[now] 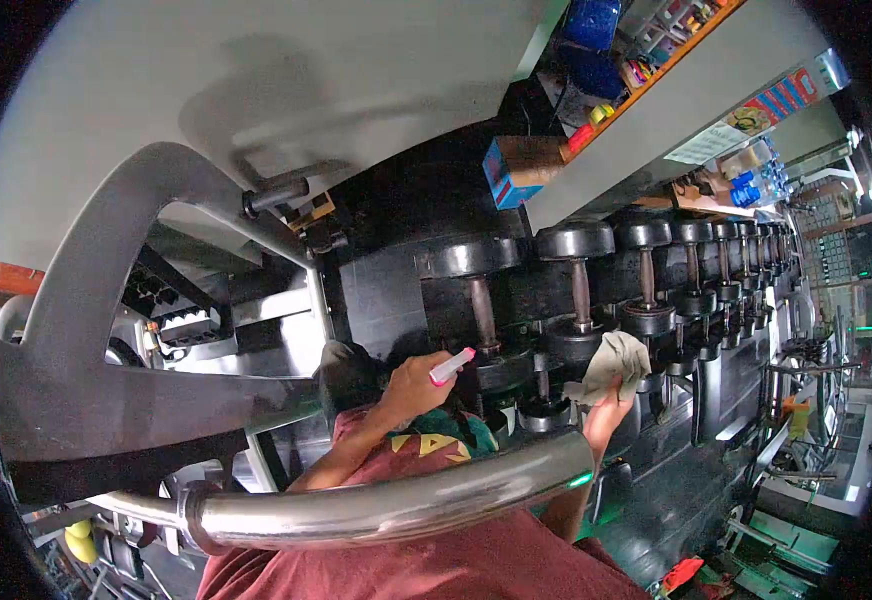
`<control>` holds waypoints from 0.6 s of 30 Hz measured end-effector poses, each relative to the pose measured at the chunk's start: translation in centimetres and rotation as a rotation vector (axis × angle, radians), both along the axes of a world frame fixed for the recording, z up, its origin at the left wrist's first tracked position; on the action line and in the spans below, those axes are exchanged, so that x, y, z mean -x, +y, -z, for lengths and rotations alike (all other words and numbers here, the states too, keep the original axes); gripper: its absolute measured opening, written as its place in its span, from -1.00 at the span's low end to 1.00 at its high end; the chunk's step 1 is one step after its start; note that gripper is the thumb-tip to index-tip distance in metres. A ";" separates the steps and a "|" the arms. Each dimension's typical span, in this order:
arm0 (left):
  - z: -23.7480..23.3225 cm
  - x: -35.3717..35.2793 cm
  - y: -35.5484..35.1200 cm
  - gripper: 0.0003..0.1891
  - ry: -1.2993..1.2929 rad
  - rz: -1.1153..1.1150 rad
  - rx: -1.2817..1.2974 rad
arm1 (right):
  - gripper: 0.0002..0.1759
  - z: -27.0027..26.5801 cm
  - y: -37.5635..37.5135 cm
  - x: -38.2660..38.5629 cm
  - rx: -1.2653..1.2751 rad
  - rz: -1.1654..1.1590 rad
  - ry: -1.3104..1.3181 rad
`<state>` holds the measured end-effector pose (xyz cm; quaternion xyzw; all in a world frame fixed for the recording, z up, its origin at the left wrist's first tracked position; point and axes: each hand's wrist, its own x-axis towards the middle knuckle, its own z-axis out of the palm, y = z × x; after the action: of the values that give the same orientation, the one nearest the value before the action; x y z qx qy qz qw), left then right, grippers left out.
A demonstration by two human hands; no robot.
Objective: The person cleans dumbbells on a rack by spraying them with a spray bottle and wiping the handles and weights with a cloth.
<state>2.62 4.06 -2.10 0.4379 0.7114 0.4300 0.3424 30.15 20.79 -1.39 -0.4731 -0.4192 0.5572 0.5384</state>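
Left hand: the left hand (418,388) is closed around a slim white-and-pink plastic spray head (453,366), smooth and slightly translucent, tilted toward the far right; anything below the grip is hidden.
Right hand: the right hand (611,402) is grasping a crumpled grey-beige cloth (618,362), soft and matte, bunched in loose folds just beside the dumbbells; whether it touches one I cannot tell.
Dumbbells: black round-headed dumbbells (580,288) with glossy heads and straight, brownish, worn-looking handles run in a row from the centre to the far right, a second row on their near side.
Bar: a thick, polished chrome tube (386,505) crosses the near side in front of the forearms, a ring collar at its left.
Frame: a broad dark-grey machine frame (156,405), matte with rounded corners, stands on the left.
Shirt: a maroon fabric shirt (456,560) with a teal and yellow print, nearest.
Box: a blue cardboard box (518,175) with straight edges, on the far side.
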 end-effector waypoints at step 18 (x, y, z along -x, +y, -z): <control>-0.8 0.5 1.4 -0.82 0.000 -0.200 -0.047 | -0.54 -0.9 1.2 12.0 -0.218 -0.519 -0.562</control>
<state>2.12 5.42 -1.27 0.3724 0.7411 0.4790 0.2874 18.16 22.01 -0.51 -0.4257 -0.7126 0.4756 0.2913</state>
